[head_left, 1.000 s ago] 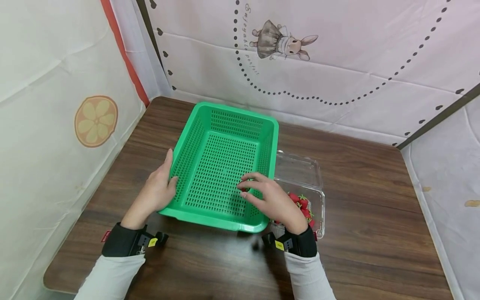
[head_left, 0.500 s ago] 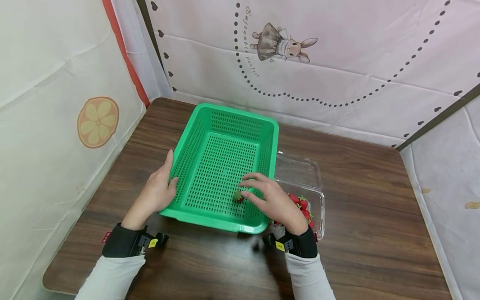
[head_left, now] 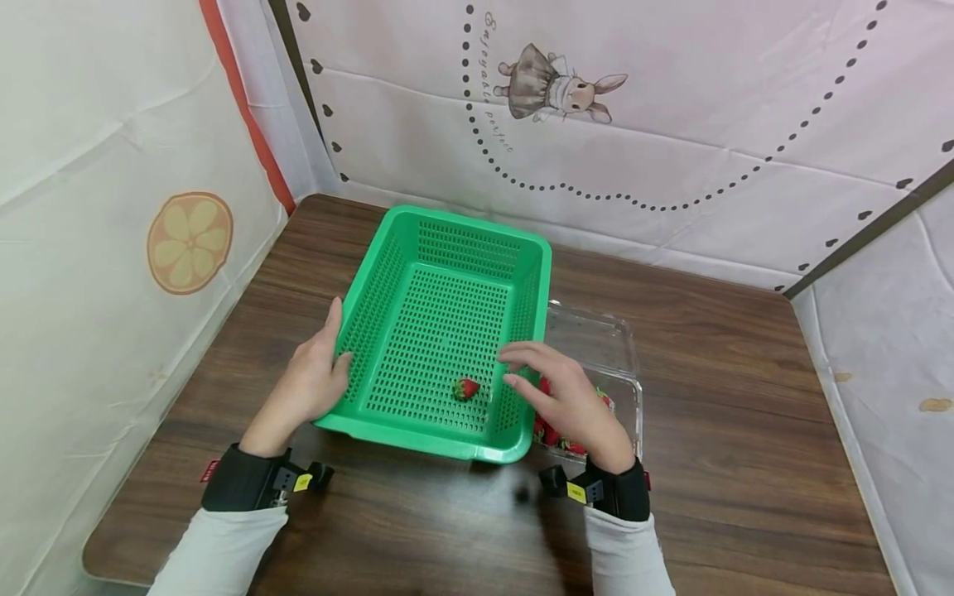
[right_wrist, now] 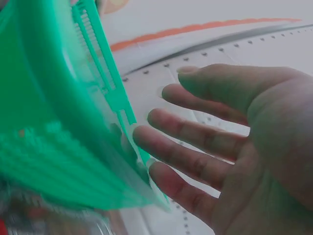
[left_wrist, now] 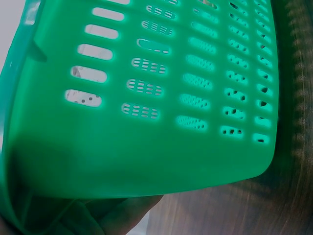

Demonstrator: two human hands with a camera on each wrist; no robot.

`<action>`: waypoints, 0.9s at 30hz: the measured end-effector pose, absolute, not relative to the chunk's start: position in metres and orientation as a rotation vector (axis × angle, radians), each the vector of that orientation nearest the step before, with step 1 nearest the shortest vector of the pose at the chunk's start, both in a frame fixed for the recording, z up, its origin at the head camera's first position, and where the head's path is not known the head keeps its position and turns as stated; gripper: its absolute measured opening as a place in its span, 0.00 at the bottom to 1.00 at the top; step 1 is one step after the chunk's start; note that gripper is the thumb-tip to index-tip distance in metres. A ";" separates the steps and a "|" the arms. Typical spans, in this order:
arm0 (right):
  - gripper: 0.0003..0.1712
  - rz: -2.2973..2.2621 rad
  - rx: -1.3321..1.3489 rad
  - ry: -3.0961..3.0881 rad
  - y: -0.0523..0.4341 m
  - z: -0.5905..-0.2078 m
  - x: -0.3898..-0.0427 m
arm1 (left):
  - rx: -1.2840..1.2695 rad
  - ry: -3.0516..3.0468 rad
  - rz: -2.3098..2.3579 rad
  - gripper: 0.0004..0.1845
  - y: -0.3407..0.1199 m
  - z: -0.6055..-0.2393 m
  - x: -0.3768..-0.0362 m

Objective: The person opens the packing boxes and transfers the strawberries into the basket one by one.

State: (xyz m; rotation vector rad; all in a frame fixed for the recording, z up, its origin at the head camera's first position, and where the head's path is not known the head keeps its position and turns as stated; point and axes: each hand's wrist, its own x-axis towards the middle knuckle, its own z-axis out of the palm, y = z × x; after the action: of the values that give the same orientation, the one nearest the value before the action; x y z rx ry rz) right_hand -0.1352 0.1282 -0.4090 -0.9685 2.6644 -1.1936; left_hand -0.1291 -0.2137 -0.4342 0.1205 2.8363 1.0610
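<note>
A green plastic basket [head_left: 447, 331] with a perforated floor and walls stands on the table. My left hand [head_left: 309, 377] holds its left rim, the thumb over the inner side. In the left wrist view the basket's outer wall [left_wrist: 98, 152] fills most of the frame, and part of the hand shows below it. One strawberry [head_left: 465, 389] lies on the basket floor near the front right. My right hand [head_left: 562, 393] hovers over the right rim, fingers spread and holding nothing. Beneath it, several strawberries [head_left: 549, 434] sit in a clear plastic clamshell box [head_left: 632, 414], partly hidden by the hand.
The clamshell's clear lid [head_left: 592, 335] lies folded back behind the box, right beside the basket. Brown wooden tabletop [head_left: 715, 430] extends to the right and in front. White printed cloth [head_left: 671, 124] hangs at the back and sides.
The right hand has let go of the strawberry, which now lies on the basket floor. That hand has moved right, toward the clamshell. My left hand stays on the rim.
</note>
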 end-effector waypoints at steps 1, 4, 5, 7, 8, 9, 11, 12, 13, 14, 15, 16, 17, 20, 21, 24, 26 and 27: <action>0.17 -1.205 -0.954 2.678 0.133 -0.409 -0.134 | 0.120 2.836 1.062 0.42 -0.214 -0.434 -0.129; 0.17 -1.208 -0.921 2.735 0.147 -0.409 -0.132 | 0.120 2.834 1.061 0.42 -0.214 -0.435 -0.130; 0.17 -1.207 -0.908 2.751 0.152 -0.409 -0.131 | 0.118 2.833 1.061 0.42 -0.214 -0.435 -0.130; 0.17 -1.188 -0.882 2.780 0.161 -0.410 -0.130 | 0.119 2.831 1.063 0.42 -0.214 -0.436 -0.130; 0.16 -1.171 -0.866 2.794 0.166 -0.411 -0.130 | 0.121 2.831 1.064 0.42 -0.214 -0.436 -0.130; 0.16 -1.159 -0.849 2.795 0.170 -0.412 -0.129 | 0.122 2.830 1.064 0.42 -0.214 -0.437 -0.131; 0.16 -1.111 -0.811 2.803 0.179 -0.413 -0.127 | 0.122 2.831 1.065 0.42 -0.214 -0.437 -0.131; 0.17 -1.081 -0.792 2.808 0.183 -0.414 -0.126 | 0.123 2.830 1.065 0.42 -0.214 -0.437 -0.131; 0.17 -1.062 -0.767 2.806 0.188 -0.414 -0.124 | 0.123 2.829 1.067 0.42 -0.214 -0.436 -0.131; 0.17 -1.045 -0.746 2.806 0.193 -0.414 -0.123 | 0.122 2.829 1.066 0.42 -0.214 -0.436 -0.131; 0.17 -1.026 -0.725 2.808 0.197 -0.414 -0.121 | 0.121 2.829 1.065 0.42 -0.214 -0.435 -0.131; 0.17 -1.005 -0.701 2.816 0.202 -0.414 -0.120 | 0.120 2.829 1.065 0.42 -0.214 -0.434 -0.131; 0.17 -0.993 -0.687 2.819 0.207 -0.414 -0.119 | 0.118 2.828 1.063 0.42 -0.214 -0.433 -0.130; 0.17 -0.936 -0.625 2.819 0.219 -0.415 -0.116 | 0.116 2.827 1.052 0.42 -0.215 -0.432 -0.130; 0.18 -0.906 -0.610 2.818 0.222 -0.415 -0.114 | 0.113 2.827 1.048 0.42 -0.215 -0.432 -0.130; 0.19 -0.823 -0.588 2.813 0.229 -0.417 -0.111 | 0.109 2.824 1.037 0.42 -0.215 -0.432 -0.131; 0.20 -0.761 -0.614 2.820 0.231 -0.419 -0.108 | 0.106 2.821 1.036 0.42 -0.214 -0.432 -0.131; 0.20 -0.729 -0.639 2.831 0.232 -0.420 -0.107 | 0.105 2.822 1.035 0.42 -0.214 -0.432 -0.130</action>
State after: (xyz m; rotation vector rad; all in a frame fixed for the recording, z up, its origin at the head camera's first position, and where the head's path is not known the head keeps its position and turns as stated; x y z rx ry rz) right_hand -0.1070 0.2321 -0.4197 -0.6392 2.8308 -0.7292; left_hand -0.1305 -0.2138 -0.4317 0.1053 2.8217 1.0354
